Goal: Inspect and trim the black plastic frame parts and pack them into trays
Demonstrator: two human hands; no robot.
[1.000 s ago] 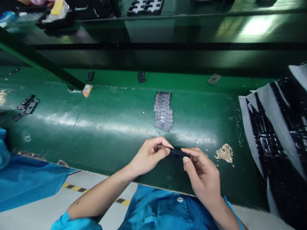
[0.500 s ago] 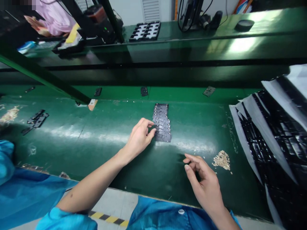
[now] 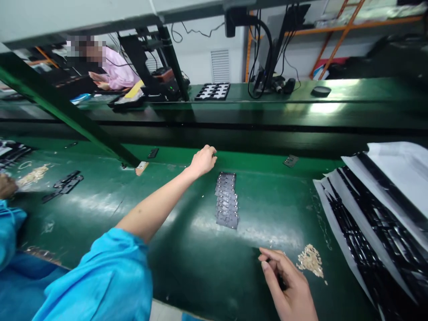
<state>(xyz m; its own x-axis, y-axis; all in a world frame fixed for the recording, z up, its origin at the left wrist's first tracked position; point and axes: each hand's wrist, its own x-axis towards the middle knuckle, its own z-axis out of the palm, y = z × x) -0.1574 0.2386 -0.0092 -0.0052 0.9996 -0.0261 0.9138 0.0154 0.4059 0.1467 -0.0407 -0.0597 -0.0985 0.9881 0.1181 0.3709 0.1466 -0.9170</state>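
My left hand (image 3: pixel 203 160) reaches out to the far green strip of the bench. Its fingers are curled together over the spot where a small black part lay, and what is between them is hidden. Below it lies an overlapping column of thin, flat black parts (image 3: pixel 227 200) with small shiny spots. Nearer to me, my right hand (image 3: pixel 289 278) hovers low over the bench, thumb and fingertips drawn together; anything they pinch is too small to make out. Just right of that hand is a heap of tiny tan pieces (image 3: pixel 310 260).
Black parts in white-edged sheets (image 3: pixel 364 214) are stacked on the right. Single black parts lie on the far strip, one at right (image 3: pixel 290 161), another at left (image 3: pixel 153 153). A green post (image 3: pixel 76 116) slants across the left. A co-worker's hand (image 3: pixel 6 186) is at far left.
My left hand has moved from beside the column of black parts out to the far strip. My view has tilted up. The right hand keeps about the same place over the bench.
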